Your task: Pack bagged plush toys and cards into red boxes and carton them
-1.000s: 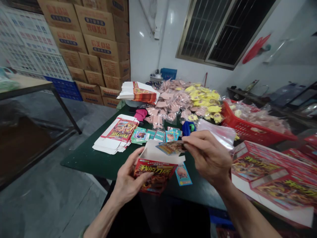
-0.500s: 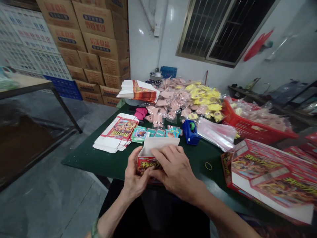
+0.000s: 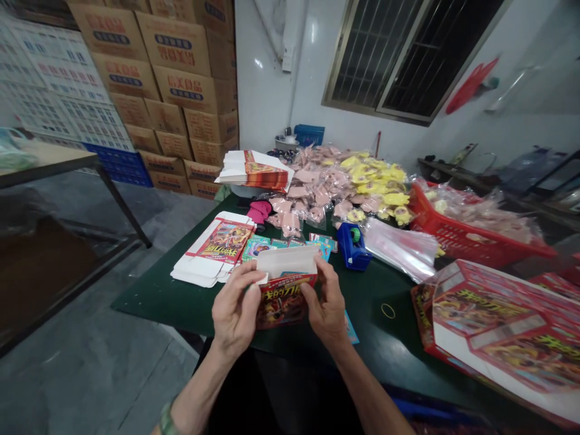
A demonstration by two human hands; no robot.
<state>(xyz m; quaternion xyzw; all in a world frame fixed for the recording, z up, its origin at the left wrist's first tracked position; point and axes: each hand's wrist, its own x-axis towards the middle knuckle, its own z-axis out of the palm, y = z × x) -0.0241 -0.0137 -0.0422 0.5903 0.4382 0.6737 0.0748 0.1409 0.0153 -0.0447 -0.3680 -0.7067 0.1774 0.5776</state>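
Note:
A small red printed box point(image 3: 281, 297) with its white top flap standing open is held upright over the near edge of the green table point(image 3: 181, 296). My left hand point(image 3: 235, 311) grips its left side with curled fingers. Pinching the box's right side is my right hand point(image 3: 327, 309). A blue card point(image 3: 350, 329) lies flat on the table just right of my right hand. Several teal cards point(image 3: 260, 246) lie in a row behind the box.
A stack of flat unfolded boxes point(image 3: 217, 248) lies left of the cards. A blue tape dispenser point(image 3: 353, 246), clear bags point(image 3: 401, 246), a pile of bagged pink and yellow toys point(image 3: 344, 187), a red basket point(image 3: 457, 238) and large display boxes point(image 3: 502, 326) fill the right. Cartons point(image 3: 172, 90) stand behind.
My right hand pushed a card into the box a second ago, pressed down over it, and now grips its right side. The box is raised and upright again.

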